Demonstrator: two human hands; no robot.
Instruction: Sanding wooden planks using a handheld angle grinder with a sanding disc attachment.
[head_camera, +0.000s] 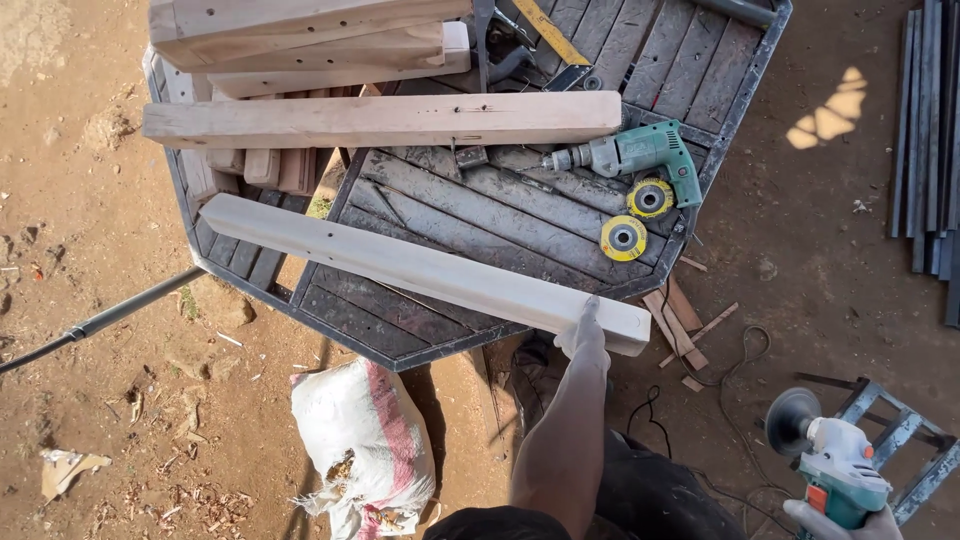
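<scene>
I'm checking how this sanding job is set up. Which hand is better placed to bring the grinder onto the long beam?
Probably the right hand: it already grips the angle grinder, held off the table. The left hand is occupied, resting on the near end of the pale beam lying across the table.

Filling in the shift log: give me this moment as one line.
left hand: grips end of pale timber beam on slatted table | right hand: holds angle grinder, off table
</scene>
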